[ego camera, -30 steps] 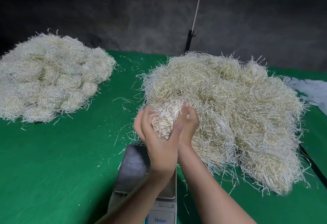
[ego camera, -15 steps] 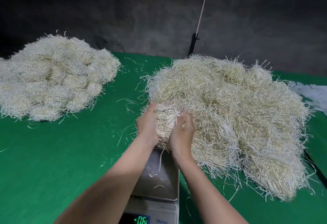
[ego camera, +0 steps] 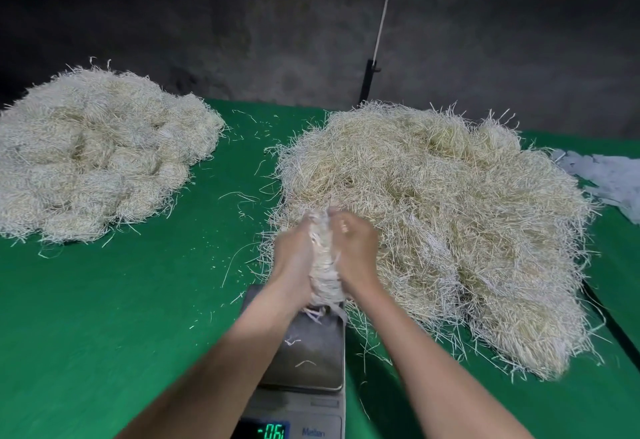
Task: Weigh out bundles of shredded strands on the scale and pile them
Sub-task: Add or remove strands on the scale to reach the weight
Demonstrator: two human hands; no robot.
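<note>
Where green cloth [ego camera: 121, 317] covers the table, a rough, dark grey wall [ego camera: 242, 22] stands close behind, with a thin white cord [ego camera: 384, 12] running down it to a black post [ego camera: 367, 81]. Left: pile [ego camera: 97, 158] of pale straw-coloured strands, lumped in rounded bundles, edges bristly. Right: heap [ego camera: 450, 213] of the same strands, larger, loose and tangled, its near edge spilling beside the scale [ego camera: 311, 362]. Centre: bundle [ego camera: 323, 265], whitish and compressed, held over the far end of the scale at the heap's near edge; its lowest strands hang to the grey metal pan [ego camera: 304, 352], though whether it rests there cannot be told. Left hand [ego camera: 294, 251] and right hand [ego camera: 356, 251] press it from either side, fingers curled round it, both motion-blurred. A few stray strands lie on the pan. Display [ego camera: 272, 431]: green digits with a minus sign, partly cut off. Scattered single strands litter the cloth between pile and heap. Far right: crumpled white sheets [ego camera: 609, 178]. Both forearms cross the scale's near half.
</note>
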